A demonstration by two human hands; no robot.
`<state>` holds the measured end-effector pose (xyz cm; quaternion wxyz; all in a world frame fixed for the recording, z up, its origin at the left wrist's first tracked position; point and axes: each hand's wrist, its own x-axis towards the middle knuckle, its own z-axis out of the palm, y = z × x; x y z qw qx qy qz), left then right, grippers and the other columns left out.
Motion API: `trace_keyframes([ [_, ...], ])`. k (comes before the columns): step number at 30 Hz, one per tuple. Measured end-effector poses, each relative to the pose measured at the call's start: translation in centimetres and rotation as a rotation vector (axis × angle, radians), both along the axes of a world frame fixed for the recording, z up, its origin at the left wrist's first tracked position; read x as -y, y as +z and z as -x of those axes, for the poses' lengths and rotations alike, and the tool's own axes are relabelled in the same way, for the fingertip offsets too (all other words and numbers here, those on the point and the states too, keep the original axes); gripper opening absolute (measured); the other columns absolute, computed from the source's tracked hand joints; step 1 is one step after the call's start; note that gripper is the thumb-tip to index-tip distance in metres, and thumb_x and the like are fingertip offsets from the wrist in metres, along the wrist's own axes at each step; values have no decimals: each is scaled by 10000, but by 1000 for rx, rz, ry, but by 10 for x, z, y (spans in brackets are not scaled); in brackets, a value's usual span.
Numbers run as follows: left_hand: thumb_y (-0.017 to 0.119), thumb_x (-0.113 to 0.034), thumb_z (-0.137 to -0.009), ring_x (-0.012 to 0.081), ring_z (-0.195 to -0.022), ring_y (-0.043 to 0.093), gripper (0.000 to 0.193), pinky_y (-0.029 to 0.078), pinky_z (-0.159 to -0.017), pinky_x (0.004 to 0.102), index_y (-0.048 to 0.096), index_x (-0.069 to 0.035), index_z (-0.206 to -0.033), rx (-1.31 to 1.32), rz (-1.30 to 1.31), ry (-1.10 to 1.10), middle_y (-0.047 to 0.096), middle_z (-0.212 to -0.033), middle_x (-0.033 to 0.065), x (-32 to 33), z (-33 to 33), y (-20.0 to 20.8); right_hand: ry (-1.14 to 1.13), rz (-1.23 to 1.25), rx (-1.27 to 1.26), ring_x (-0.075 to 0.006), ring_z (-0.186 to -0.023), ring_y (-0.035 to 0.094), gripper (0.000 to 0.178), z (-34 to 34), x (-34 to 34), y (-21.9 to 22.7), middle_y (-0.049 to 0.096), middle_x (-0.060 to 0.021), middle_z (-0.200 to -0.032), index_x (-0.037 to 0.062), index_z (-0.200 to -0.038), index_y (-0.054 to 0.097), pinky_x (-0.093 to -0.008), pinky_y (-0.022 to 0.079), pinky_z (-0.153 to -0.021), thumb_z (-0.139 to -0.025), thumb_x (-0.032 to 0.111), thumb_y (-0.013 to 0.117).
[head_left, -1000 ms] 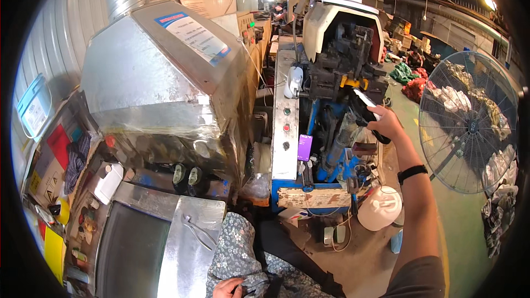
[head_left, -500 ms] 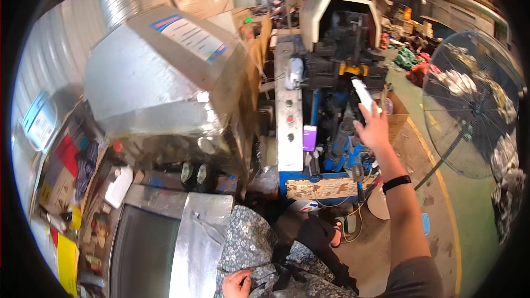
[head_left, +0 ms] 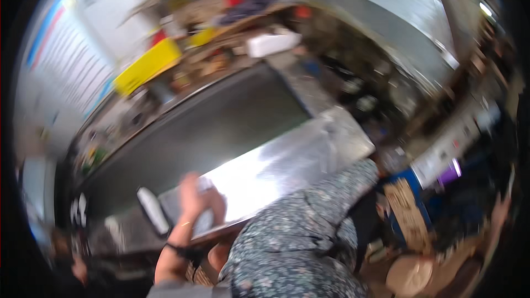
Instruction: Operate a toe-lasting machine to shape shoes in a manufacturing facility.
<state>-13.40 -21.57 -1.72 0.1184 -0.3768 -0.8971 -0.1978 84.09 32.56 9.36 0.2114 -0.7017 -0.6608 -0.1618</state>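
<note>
My left hand (head_left: pixel 199 201), smeared by motion, is over the near edge of a shiny metal sheet (head_left: pixel 287 160). A dark band and a thin bracelet circle its wrist. Just left of this hand lies a long white piece with a dark edge (head_left: pixel 153 209), resembling a shoe sole. Beyond the sheet stretches a dark flat panel (head_left: pixel 221 121). Far off at the right rim is my right hand (head_left: pixel 499 212), blurred, with a thin pale thing (head_left: pixel 512 179) at its fingertips. Whether it grips that thing is unclear. A floral apron (head_left: pixel 292 232) covers my lap.
A white jug (head_left: pixel 273 43) and a yellow box (head_left: pixel 148 66) stand on the cluttered shelf behind the panel. At right are a white control panel (head_left: pixel 441 154), a purple box (head_left: pixel 450 171) and a round stool (head_left: pixel 409 275). Another person (head_left: pixel 80 270) shows at lower left.
My view has swung left, from the black machine to the metal bench. My left hand has gone from my lap to the sheet. My right hand now appears at the far right rim.
</note>
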Motion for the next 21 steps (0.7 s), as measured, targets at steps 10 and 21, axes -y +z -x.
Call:
trace_keyframes([
  [10, 676, -283, -864, 344, -1014, 625, 507, 505, -869, 431, 557, 13, -1258, 613, -12, 609, 635, -1182, 170, 165, 151, 12, 213, -110, 297, -341, -928, 586, 214, 237, 92, 18, 629, -149, -1042, 48, -948, 629, -462, 463, -781, -744, 105, 603],
  [21, 632, -308, -890, 334, -1277, 438, 660, 346, -1076, 464, 407, 7, -1424, 1045, -197, 279, 410, -1424, 269, 42, 67, 47, 770, 120, -759, -343, -982, 640, 144, 565, 277, -154, 679, -143, -1078, 51, -950, 700, -416, 519, -850, -809, 77, 702],
])
